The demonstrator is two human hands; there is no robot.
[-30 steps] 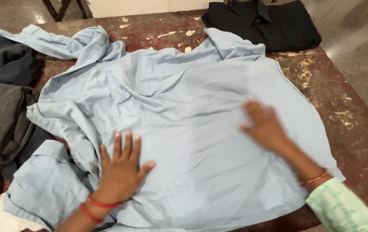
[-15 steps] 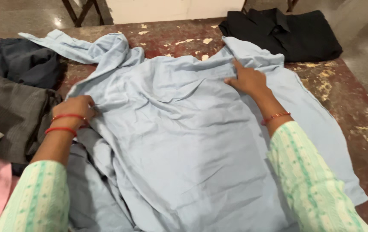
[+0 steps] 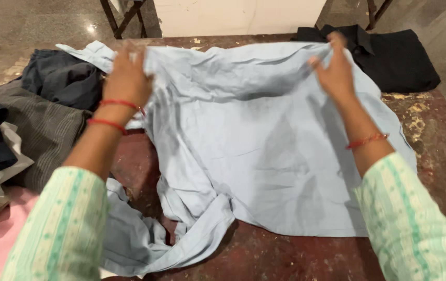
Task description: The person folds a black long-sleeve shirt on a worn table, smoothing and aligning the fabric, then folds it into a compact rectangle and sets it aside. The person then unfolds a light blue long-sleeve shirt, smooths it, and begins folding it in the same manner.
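While both hands pinch far edge, shirt (image 3: 264, 151) probably lies crosswise.

A: Status of hands?
B: Left hand (image 3: 126, 73) and right hand (image 3: 335, 70) are raised, both arms extended forward, fingers pinched closed. Red bands sit on both wrists.

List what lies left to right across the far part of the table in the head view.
Dark blue garment → left hand → light blue shirt → right hand → black garment.
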